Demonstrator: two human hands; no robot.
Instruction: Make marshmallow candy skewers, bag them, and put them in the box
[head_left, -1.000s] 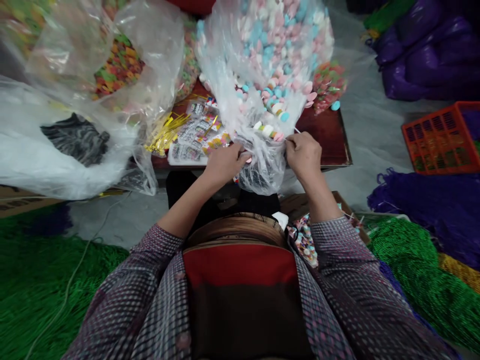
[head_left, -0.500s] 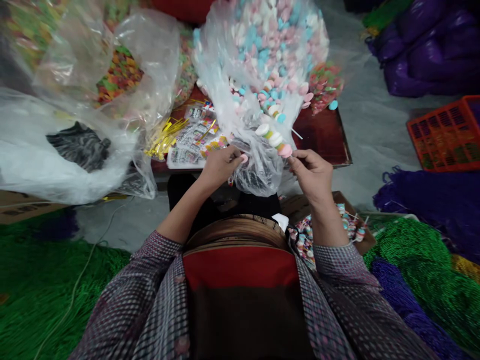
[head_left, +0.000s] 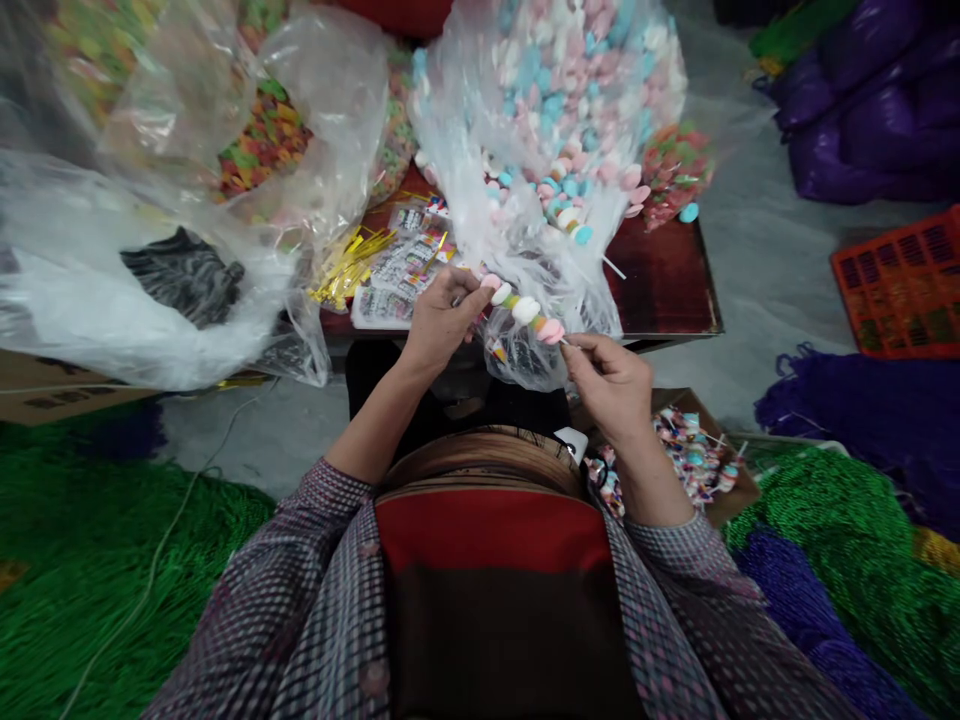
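Note:
A candy skewer (head_left: 525, 310) of pink, white and yellow-green pieces slants between my hands. My right hand (head_left: 609, 378) pinches its white stick below the lower pink piece. At the upper end, my left hand (head_left: 448, 312) is closed on a pink marshmallow (head_left: 491, 282) that touches the white piece at the skewer's tip. Behind the skewer lies the crumpled mouth of a clear plastic bag (head_left: 469, 150) full of pink, blue and white marshmallows (head_left: 551, 90). Another part-filled skewer (head_left: 576, 226) and a bare white stick end (head_left: 613, 268) rest near the bag's opening.
Printed wrappers (head_left: 405, 265) and gold twist ties (head_left: 352, 262) lie left on the dark red table (head_left: 667, 290). Bags of gummy candy (head_left: 266, 140) stand behind them. Below right is a cardboard box (head_left: 739, 495) of wrapped skewers; an orange crate (head_left: 900, 285) stands farther right.
My left hand has brought the pink marshmallow to the skewer's upper end. My right hand has tilted the skewer and moved it down and left. The camera view has shifted slightly.

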